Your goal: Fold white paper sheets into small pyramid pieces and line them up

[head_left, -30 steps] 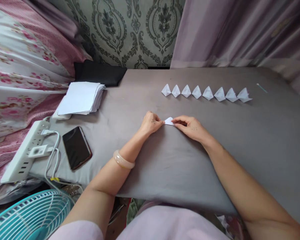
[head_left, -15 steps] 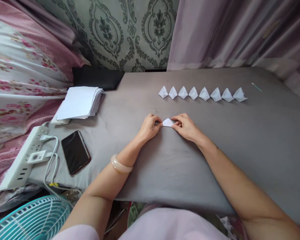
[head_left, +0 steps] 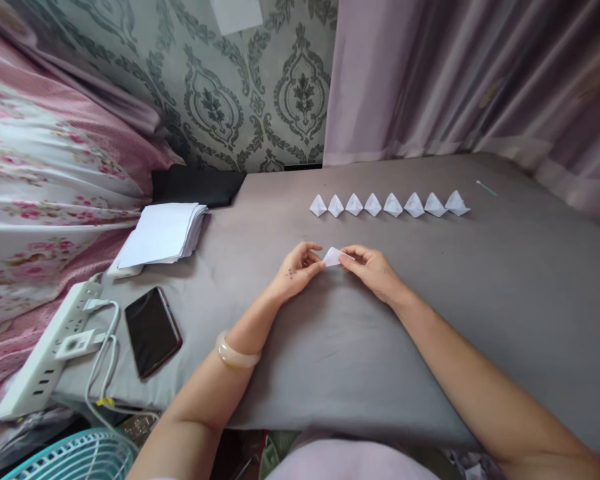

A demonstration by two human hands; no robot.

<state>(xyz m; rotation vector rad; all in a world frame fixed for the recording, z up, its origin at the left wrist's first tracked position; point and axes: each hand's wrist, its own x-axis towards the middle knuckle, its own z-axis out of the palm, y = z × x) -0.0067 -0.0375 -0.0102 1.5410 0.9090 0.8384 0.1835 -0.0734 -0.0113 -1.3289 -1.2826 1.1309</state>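
A small folded piece of white paper [head_left: 333, 257] is held a little above the grey-covered table, tilted, with a pointed top. My right hand [head_left: 373, 270] pinches its right side, thumb in front and fingers behind. At its lower left corner is the thumb of my left hand [head_left: 298, 270], whose index finger is lifted away from the paper; the other fingers curl behind the thumb and are partly hidden. Beyond my hands stands a row of several folded white paper shapes [head_left: 373, 205], pointed at the top.
To the left lies a stack of white paper sheets [head_left: 163, 230], in front of a black flat item [head_left: 200, 187]. Nearer are a phone [head_left: 153, 332], a white power strip [head_left: 43, 363] with cables, and a fan [head_left: 85, 460]. A cotton swab [head_left: 486, 188] lies at the far right.
The paper has turned and tilted between my hands. My left index finger has come away from it, and my right thumb has moved onto its front. The whole view has shifted.
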